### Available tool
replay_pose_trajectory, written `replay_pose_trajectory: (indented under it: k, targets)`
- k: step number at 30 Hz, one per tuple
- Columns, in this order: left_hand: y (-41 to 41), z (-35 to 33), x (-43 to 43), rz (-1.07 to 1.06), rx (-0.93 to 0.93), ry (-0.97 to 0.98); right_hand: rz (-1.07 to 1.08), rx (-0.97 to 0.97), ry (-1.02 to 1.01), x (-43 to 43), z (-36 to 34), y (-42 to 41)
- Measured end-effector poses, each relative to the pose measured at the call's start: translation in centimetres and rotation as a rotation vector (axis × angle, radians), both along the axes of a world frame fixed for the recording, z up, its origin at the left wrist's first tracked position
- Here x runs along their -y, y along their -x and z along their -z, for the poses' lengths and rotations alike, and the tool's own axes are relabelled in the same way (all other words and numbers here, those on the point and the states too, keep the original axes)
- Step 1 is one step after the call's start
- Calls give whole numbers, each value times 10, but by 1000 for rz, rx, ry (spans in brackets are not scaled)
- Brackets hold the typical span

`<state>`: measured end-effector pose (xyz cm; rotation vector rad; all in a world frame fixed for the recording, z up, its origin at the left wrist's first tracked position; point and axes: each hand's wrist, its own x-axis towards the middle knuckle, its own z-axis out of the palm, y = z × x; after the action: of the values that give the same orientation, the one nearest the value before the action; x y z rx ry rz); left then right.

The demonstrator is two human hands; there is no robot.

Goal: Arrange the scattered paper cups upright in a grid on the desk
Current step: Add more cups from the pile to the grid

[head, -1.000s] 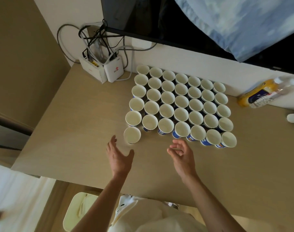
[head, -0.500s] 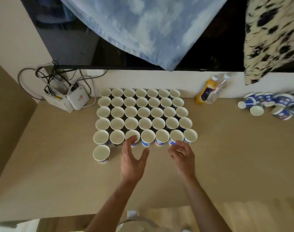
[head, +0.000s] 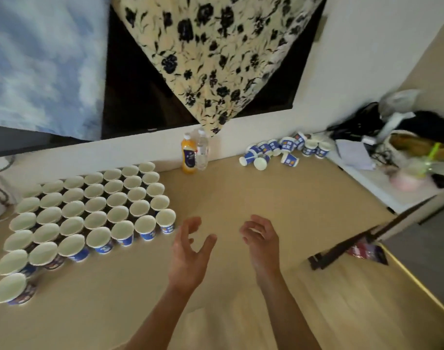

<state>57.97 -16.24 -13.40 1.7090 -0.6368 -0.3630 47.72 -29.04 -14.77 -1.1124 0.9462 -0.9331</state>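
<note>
Head view: two bare forearms reach in from the near edge over the desk (head: pixel 241 193). The left hand (head: pixel 190 253) hovers above bare desk, its fingers spread and loosely bent and the thumb out to the right. Its grip is released and holds nothing. The right hand (head: pixel 262 242) hangs just beside it on the right with fingers curled loosely downward. Its grip is also released and empty. Neither hand touches a cup.

Left of the left hand stands the grid (head: pixel 89 213) of upright cups, mouths up, white inside with blue printed walls, packed rim to rim. The corner cup (head: pixel 165 221) at the grid's near right is the one closest to the left hand, near its fingertips but apart from them. At the near left, a lone cup (head: pixel 11 289) stands by itself in front of the nearest row.

Well apart from both hands, at the far right of the desk by the wall, lies the heap (head: pixel 284 150) of loose cups. Most are tipped on their sides, and a few at its right end seem upright. Between grid and heap, against the wall, an orange bottle (head: pixel 188 155) and a clear bottle (head: pixel 202 150) stand touching.

On the right, a dark stand (head: pixel 342 248) leans at the desk's edge, and beyond it a white shelf (head: pixel 367 178) carries bags. On the wall above, a dark screen (head: pixel 130 97) is draped with a blue cloth (head: pixel 39 59) and a floral cloth (head: pixel 215 59).
</note>
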Motion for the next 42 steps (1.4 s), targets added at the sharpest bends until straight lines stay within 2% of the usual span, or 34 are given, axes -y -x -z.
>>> replay_pose_trajectory:
  k: [5,11,18,22,30,34,42]
  targets:
    - [65,-6,53,65,21,0,71,34,-33,42,1,73]
    - [91,-1,105,105,48,-54,100,107,-107,81,13,112]
    - [95,18,197,140,-37,-44,71,-55,-56,151,25,129]
    - [93,25,258,156,-121,-35,31,-217,-15,207,21,132]
    - [83,30,337,203,-197,-79,14,-328,-46,305,40,111]
    - [72,34,357,121,-220,-127,-57,-351,-53,351,56,91]
    - [69,31,405,-76,-239,-202,-233,-511,62,485,84,28]
